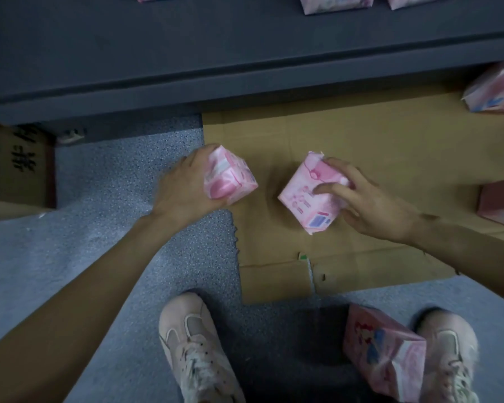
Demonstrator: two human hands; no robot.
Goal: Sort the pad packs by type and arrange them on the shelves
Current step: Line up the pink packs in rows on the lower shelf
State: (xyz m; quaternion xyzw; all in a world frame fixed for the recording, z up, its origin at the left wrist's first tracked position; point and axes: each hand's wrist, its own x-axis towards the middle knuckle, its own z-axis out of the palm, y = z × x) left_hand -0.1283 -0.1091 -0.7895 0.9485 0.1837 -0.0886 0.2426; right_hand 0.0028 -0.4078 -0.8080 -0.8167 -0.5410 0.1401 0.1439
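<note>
My left hand [184, 187] grips a small pink pad pack [230, 177] by its left side, above the edge of a flattened cardboard sheet [390, 146]. My right hand [370, 205] wraps its fingers over a second pink pad pack [306, 196] with a purple label, which rests tilted on the cardboard. Another pink pack [381, 350] stands on the floor between my shoes. One more pack [495, 91] lies at the far right by the shelf base. Pink packs [335, 2] sit on the dark shelf [186, 53] at the top.
A pink box [501, 205] shows at the right edge. A brown carton with black writing [21, 158] stands at the left. My two shoes [195, 350] are on the grey speckled floor [114, 175] at the bottom.
</note>
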